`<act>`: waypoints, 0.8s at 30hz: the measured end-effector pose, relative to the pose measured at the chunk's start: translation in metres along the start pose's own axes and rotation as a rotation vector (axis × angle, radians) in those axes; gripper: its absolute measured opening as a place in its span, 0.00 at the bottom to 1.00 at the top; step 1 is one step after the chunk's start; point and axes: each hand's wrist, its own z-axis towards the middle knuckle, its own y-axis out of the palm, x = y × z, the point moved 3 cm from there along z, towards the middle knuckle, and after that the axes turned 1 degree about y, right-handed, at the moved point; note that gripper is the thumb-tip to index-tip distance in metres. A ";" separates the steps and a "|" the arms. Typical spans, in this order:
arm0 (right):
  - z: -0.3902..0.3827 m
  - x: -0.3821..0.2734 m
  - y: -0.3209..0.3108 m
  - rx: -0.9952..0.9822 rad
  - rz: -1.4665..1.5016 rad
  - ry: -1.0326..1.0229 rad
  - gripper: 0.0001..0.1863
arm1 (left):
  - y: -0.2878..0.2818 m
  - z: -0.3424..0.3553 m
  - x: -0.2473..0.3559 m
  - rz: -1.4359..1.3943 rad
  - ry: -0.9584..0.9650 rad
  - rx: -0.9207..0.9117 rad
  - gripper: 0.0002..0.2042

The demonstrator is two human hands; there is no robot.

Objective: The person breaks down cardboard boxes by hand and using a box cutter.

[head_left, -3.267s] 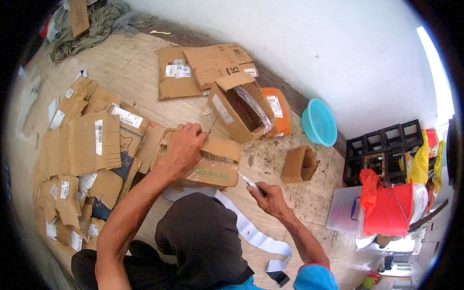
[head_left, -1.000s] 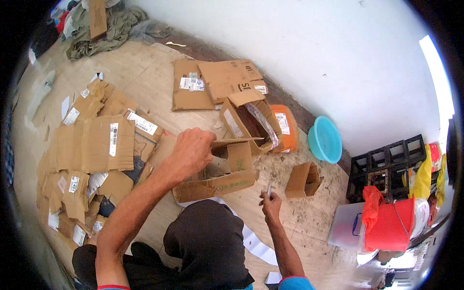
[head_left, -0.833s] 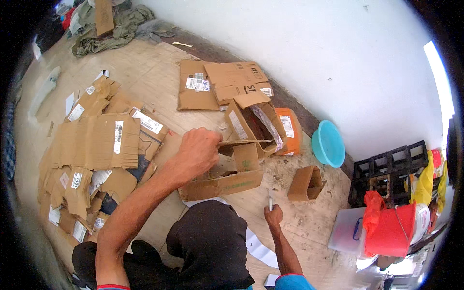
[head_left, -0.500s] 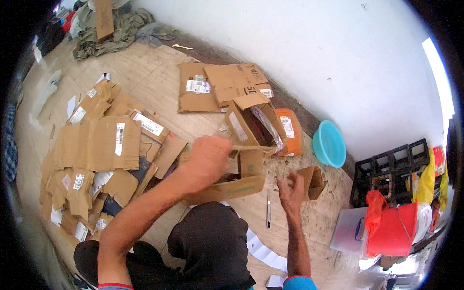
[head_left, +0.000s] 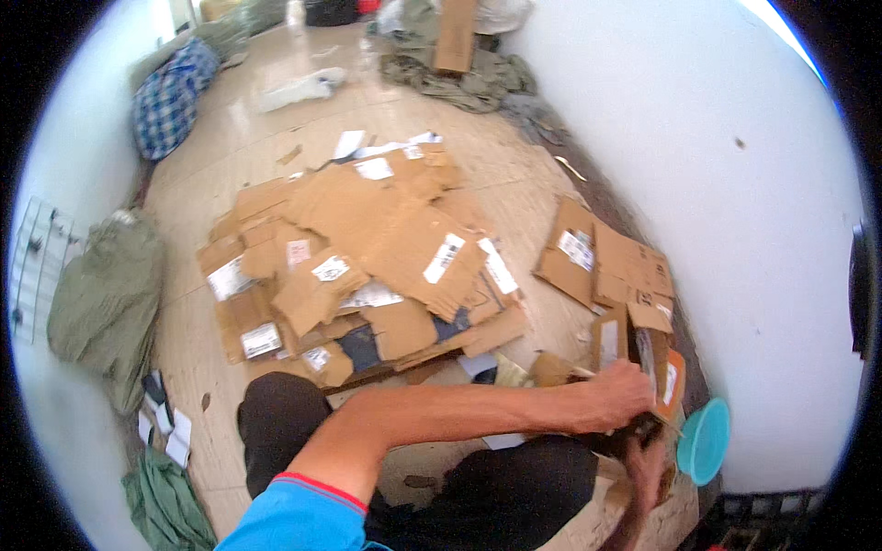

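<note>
My left hand (head_left: 627,395), at the end of a forearm that crosses from the lower middle to the right, is closed in a fist at an opened brown cardboard box (head_left: 551,369). The fist and forearm hide most of that box. Just below it, my right hand (head_left: 649,470) is smeared by motion and close to the box's dark inside, so its fingers cannot be made out. Right behind my left hand stands another open cardboard box (head_left: 608,340), with an orange package (head_left: 677,384) beside it.
A broad heap of flattened cardboard (head_left: 367,216) covers the middle floor. More flattened boxes (head_left: 634,262) lie near the right wall. A turquoise basin (head_left: 705,441) stands at the right, above a black crate (head_left: 767,503). Sacks (head_left: 110,294) and a checked bundle (head_left: 175,96) line the left.
The view has swung left, bringing the cardboard heap to the middle. My right hand, formerly open and apart near a small box, is now close beneath my left hand.
</note>
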 end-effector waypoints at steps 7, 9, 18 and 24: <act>0.033 0.020 -0.081 0.073 0.138 0.100 0.27 | -0.082 0.042 -0.005 0.376 0.083 0.021 0.04; 0.035 -0.005 -0.086 0.041 0.221 -0.011 0.26 | -0.119 0.043 -0.017 0.410 0.006 -0.027 0.04; 0.067 -0.195 -0.044 0.349 0.605 -0.289 0.19 | -0.258 -0.050 -0.076 0.830 -0.156 0.677 0.25; 0.076 -0.251 -0.011 0.350 0.786 -0.538 0.21 | -0.270 -0.138 -0.143 0.345 -0.793 0.836 0.49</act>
